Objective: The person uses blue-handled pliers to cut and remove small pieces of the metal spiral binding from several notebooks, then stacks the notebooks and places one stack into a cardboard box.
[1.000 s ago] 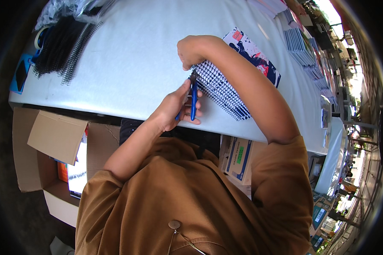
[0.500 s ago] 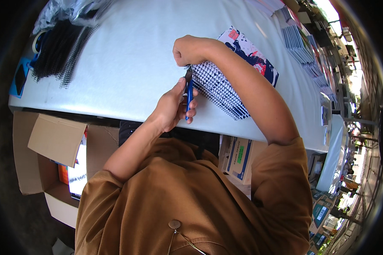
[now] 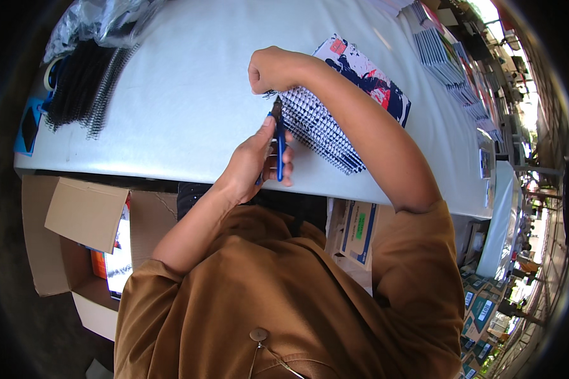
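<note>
My left hand (image 3: 254, 153) grips blue-handled cutting pliers (image 3: 281, 148), their dark jaws pointing away from me. Those jaws sit at the far left corner of a stack of spiral-bound books (image 3: 322, 129), whose coils face me in rows. The top cover (image 3: 368, 74) is white with dark blue and red splashes. My right hand (image 3: 275, 68) is curled closed just beyond the jaws, with its forearm crossing over the books. A bit of dark coil shows under its fist; what the fingers pinch is hidden.
Loose black binding coils (image 3: 85, 85) lie at the table's left beneath clear plastic (image 3: 104, 22). A phone (image 3: 30, 126) rests at the left edge. Stacked books (image 3: 442, 60) line the right side. Below the table edge stands an open cardboard box (image 3: 47, 234).
The pliers' jaws have drawn slightly apart from the right fist, and their handles look a little more spread. The fist stays closed by the stack's corner.
</note>
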